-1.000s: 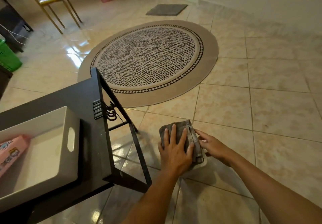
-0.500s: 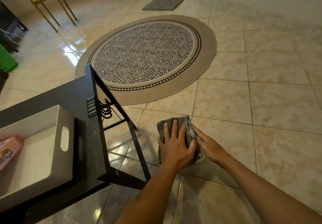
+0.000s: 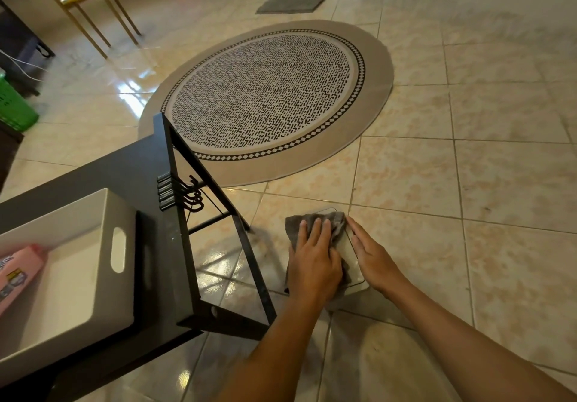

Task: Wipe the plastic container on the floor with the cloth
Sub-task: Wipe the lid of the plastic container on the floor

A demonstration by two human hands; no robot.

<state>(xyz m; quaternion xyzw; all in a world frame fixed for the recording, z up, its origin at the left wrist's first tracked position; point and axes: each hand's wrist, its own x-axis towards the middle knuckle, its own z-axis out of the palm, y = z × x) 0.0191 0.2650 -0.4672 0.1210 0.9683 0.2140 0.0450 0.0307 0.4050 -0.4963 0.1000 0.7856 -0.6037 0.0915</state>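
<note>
Both hands are laid on a plastic container that sits on the tiled floor, low and right of centre in the head view. Farthest left, a white tray with a cut-out handle is seen on a black table, and a pink package lies inside the tray. A row of black hooks is fixed to the table's edge, and its angled legs reach down to the floor just beside the container. Next, the left hand is spread flat, fingers extended and slightly parted, and is pressed palm-down onto a grey cloth; the cloth is pinned under the palm rather than gripped in a fist. The cloth is draped over the left part of the container, with its far edge showing past the fingertips. The container's pale lid with rounded corners is visible between the two hands. To its right, the right hand is held open with fingers straight and together, laid along the container's right edge and touching it; nothing is grasped by it. Beyond the hands, a round patterned rug lies on the floor, well apart from the container, and a small grey mat lies farther back.
</note>
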